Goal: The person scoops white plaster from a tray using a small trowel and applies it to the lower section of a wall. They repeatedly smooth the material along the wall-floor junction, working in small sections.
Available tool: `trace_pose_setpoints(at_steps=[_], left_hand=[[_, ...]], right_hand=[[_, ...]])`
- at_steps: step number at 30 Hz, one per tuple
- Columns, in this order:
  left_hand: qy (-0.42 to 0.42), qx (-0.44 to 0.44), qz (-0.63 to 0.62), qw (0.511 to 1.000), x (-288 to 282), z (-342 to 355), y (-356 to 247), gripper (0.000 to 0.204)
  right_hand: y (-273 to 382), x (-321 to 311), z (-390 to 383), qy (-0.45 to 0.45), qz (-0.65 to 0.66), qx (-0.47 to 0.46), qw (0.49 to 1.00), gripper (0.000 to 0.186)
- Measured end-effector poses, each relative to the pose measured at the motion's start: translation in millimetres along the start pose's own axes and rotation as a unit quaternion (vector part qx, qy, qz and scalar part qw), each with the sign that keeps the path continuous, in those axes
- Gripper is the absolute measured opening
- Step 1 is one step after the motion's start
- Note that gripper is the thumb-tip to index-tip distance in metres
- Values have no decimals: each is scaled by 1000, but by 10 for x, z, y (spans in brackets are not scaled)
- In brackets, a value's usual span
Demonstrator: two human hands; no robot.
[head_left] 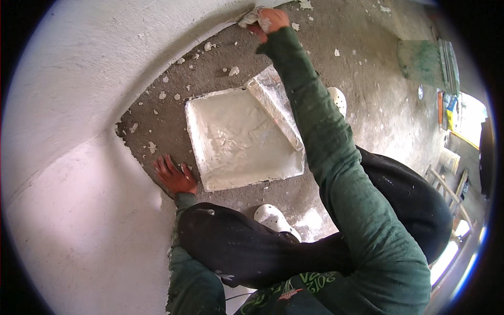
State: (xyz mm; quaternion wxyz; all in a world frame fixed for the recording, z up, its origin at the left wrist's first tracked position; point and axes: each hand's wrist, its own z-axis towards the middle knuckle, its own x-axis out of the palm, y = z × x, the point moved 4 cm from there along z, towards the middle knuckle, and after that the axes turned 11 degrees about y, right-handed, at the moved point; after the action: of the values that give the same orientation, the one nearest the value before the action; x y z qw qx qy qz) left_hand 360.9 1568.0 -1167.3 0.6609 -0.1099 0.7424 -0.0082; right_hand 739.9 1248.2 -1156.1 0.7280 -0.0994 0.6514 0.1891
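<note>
My right hand (270, 21) reaches far forward to the base of the white wall (105, 63), closed on a plaster-smeared tool (251, 17) pressed where wall meets floor. My left hand (175, 177) lies flat on the concrete floor (367, 105) with fingers spread, right by the wall's lower edge and just left of the tray. A square white tray (197, 136) full of wet white plaster sits on the floor between my hands. A flat plaster-coated board (273, 102) leans across its far right corner, partly hidden by my right sleeve.
I am crouched in dark trousers and white shoes (273, 216). Bits of dried plaster (233, 70) litter the floor by the wall. A green-stained board (420, 63) lies at the far right, with wooden slats (446, 184) and clutter near a bright opening.
</note>
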Motion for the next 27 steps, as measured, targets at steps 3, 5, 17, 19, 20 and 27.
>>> trace_pose_setpoints(at_steps=[3, 5, 17, 19, 20, 27], left_hand=[[-2, 7, -1, 1000, 15, 16, -11, 52], [-4, 14, -7, 1000, 50, 50, -31, 52], [5, 7, -15, 1000, -11, 60, -331, 54], [2, -4, 5, 1000, -202, -26, -159, 54], [-4, -13, 17, 1000, -340, -71, -71, 54], [-28, 9, -14, 999, -821, -433, -296, 53]], right_hand=[[-28, -172, -325, 12, 94, -1, 995, 39], [-182, -15, -472, 53, 43, 151, 986, 42], [-641, -50, 202, -26, -36, 90, 995, 25], [-357, -334, 307, 177, -74, 148, 970, 23], [-159, -554, 190, 173, -70, 145, 972, 23], [-675, -1519, -422, 163, -85, 155, 971, 19]])
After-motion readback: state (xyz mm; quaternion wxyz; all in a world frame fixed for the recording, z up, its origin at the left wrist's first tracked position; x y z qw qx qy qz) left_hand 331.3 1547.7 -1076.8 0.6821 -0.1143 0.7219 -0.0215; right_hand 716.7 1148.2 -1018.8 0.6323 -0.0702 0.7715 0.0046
